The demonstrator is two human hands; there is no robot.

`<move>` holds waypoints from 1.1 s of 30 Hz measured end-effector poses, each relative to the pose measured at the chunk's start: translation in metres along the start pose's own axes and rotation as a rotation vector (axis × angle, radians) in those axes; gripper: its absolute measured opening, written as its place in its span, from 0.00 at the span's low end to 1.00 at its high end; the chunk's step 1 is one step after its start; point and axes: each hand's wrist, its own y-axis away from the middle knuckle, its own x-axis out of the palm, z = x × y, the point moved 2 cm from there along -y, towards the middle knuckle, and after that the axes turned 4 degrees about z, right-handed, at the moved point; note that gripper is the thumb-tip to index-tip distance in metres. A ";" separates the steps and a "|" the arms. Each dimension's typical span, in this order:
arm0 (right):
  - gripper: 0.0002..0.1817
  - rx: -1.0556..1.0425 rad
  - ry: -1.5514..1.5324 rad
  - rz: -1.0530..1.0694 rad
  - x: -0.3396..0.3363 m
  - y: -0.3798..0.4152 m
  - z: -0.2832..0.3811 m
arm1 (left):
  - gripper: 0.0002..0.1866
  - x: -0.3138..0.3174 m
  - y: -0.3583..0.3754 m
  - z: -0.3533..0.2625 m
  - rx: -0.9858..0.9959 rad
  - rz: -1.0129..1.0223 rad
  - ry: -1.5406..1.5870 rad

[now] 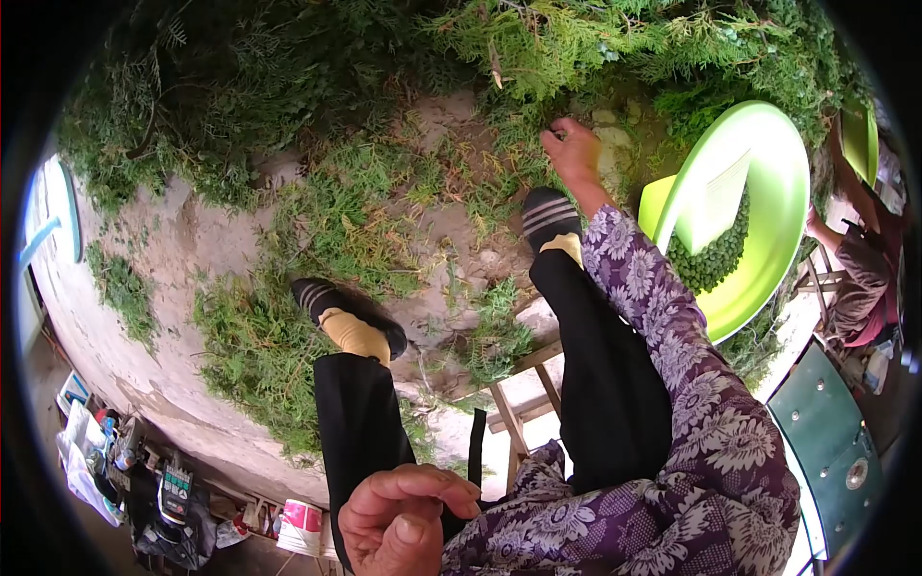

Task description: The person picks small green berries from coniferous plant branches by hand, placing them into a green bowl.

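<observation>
My right hand [573, 154] reaches forward over the ground, beside green sprigs and left of a large lime-green basin [783, 182]. Its fingers are curled together; what they hold, if anything, is too small to name. Inside the tilted basin lie many small green cones or berries [715, 254] and a pale, box-like container [711, 202]. Close to the camera, my left hand [408, 518] is raised above my lap, palm partly up, fingers bent with a gap between thumb and fingers. Nothing shows in it. Cut green sprigs [355, 211] lie around my shoes.
Dense evergreen branches [317, 67] fill the far side. At the right sits another person [860, 278] near a green folding table [826, 432]. A white and pink bucket [300, 526] and assorted bags stand at the lower left. A wooden stool [514, 422] shows beneath me.
</observation>
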 end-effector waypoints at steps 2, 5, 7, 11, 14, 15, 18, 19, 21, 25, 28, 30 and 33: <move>0.12 0.252 -0.289 0.223 0.002 0.000 0.001 | 0.19 -0.001 0.000 0.001 -0.001 0.003 0.002; 0.07 0.680 -1.368 0.592 -0.008 0.016 0.020 | 0.19 -0.001 0.001 0.001 0.007 0.013 0.002; 0.07 0.609 -1.273 0.677 -0.021 0.027 0.039 | 0.18 -0.001 0.001 0.001 0.009 0.017 0.005; 0.08 0.309 -0.895 0.732 -0.101 0.039 0.078 | 0.17 0.001 0.002 -0.003 0.005 0.010 0.031; 0.09 0.272 -0.682 0.317 -0.191 0.050 0.064 | 0.17 -0.002 0.005 -0.004 0.046 0.049 0.047; 0.08 0.193 -0.336 0.268 -0.219 0.056 0.047 | 0.17 -0.004 0.006 -0.005 0.076 0.037 0.050; 0.11 -0.284 0.576 0.290 -0.254 0.081 0.011 | 0.16 -0.008 0.012 -0.004 0.053 0.063 0.045; 0.12 -0.270 0.831 0.211 -0.250 0.089 0.028 | 0.16 -0.009 0.012 -0.005 0.067 0.052 0.049; 0.11 -0.297 0.500 0.093 -0.236 0.084 0.035 | 0.16 -0.011 0.013 -0.005 0.014 0.053 0.037; 0.08 -0.435 -0.025 0.125 -0.165 0.040 0.119 | 0.18 -0.014 0.012 0.001 0.062 0.009 0.024; 0.08 -0.692 -0.210 0.436 -0.071 0.019 0.172 | 0.16 -0.017 0.012 -0.002 0.063 0.093 0.012; 0.08 -0.670 -0.161 0.516 -0.011 0.005 0.199 | 0.16 -0.015 0.013 -0.004 0.006 0.053 0.055; 0.08 -0.446 -0.273 0.461 0.066 -0.022 0.213 | 0.16 -0.019 0.009 -0.004 0.029 0.056 0.023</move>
